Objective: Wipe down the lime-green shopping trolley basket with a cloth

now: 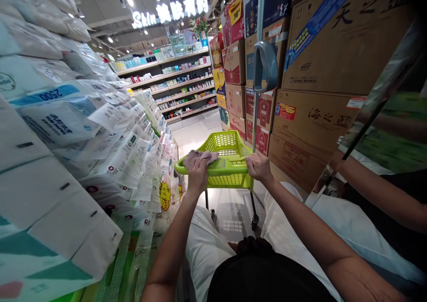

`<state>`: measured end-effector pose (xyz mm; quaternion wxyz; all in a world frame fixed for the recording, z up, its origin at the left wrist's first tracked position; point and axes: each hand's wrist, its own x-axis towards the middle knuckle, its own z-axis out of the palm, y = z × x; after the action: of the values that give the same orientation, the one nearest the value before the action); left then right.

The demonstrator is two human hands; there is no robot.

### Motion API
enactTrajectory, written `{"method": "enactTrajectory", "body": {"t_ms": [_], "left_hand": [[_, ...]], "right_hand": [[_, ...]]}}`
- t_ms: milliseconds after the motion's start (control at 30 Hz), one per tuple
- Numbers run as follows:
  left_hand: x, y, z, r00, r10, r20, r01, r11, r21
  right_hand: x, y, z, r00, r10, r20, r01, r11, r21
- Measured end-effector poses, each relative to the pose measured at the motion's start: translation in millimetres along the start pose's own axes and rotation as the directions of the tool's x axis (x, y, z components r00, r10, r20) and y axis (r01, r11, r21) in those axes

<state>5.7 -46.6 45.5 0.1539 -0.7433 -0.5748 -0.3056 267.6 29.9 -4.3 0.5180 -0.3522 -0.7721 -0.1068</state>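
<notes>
Between stacked tissue packs (pixel 83 128) and cardboard boxes (pixel 313 115), a green basket cart (pixel 230 148) stood on the aisle floor. At its near rim, the left hand (pixel 197 174) pressed a cloth (pixel 202 156) flat, fingers curled over it. The right hand (pixel 258 166) gripped the rim, closed around it.

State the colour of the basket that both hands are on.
Bright lime green basket, with lattice walls; the head view shows it clearly.
</notes>
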Motion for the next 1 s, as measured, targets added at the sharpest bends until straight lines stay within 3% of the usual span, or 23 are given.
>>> {"method": "enactTrajectory", "body": {"t_ms": [100, 167, 400, 500, 633, 733, 833, 900, 1000], "left_hand": [[-31.0, 9.7, 13.8, 0.994, 0.049, -0.098, -0.046, 0.998, 0.034], [-41.4, 3.5, 16.5, 0.992, 0.028, -0.122, -0.021, 0.998, 0.054], [-17.0, -43.1, -3.7, 0.964, -0.218, -0.155, 0.234, 0.968, 0.094], [-15.9, -38.8, 1.1, 0.955, -0.232, -0.183, 0.251, 0.964, 0.091], [-29.5, -26.7, 12.0, 0.962, -0.17, -0.214, 0.189, 0.98, 0.07], [-25.7, -31.2, 2.2, 0.964, -0.183, -0.191, 0.187, 0.982, 0.004], [-7.9, -42.9, -15.6, 0.966, -0.246, -0.081, 0.241, 0.968, -0.063], [1.9, -47.5, -22.6, 0.971, -0.238, 0.012, 0.239, 0.97, -0.036], [4.8, -44.5, -23.1, 0.982, -0.178, 0.063, 0.173, 0.983, 0.067]], "right_hand": [[-0.5, 9.1, -3.5, 1.0, 0.017, 0.015, -0.017, 1.0, 0.012], [-0.8, 12.5, -5.3, 1.0, 0.014, 0.017, -0.014, 1.0, 0.013], [0.7, 6.8, 1.3, 1.0, 0.003, 0.016, -0.003, 1.0, 0.021], [2.6, 3.9, 6.5, 1.0, 0.007, 0.01, -0.007, 1.0, 0.022], [3.4, 10.2, 7.9, 1.0, 0.013, -0.007, -0.013, 1.0, 0.025], [1.9, 19.7, 4.5, 1.0, -0.001, -0.005, 0.001, 0.999, 0.032], [0.2, 27.4, 0.6, 1.0, 0.001, -0.005, -0.001, 0.999, 0.041], [-0.4, 30.1, -0.6, 1.0, 0.01, -0.004, -0.01, 0.999, 0.046], [-0.7, 32.0, -0.1, 1.0, 0.008, -0.005, -0.008, 0.999, 0.051]]}}
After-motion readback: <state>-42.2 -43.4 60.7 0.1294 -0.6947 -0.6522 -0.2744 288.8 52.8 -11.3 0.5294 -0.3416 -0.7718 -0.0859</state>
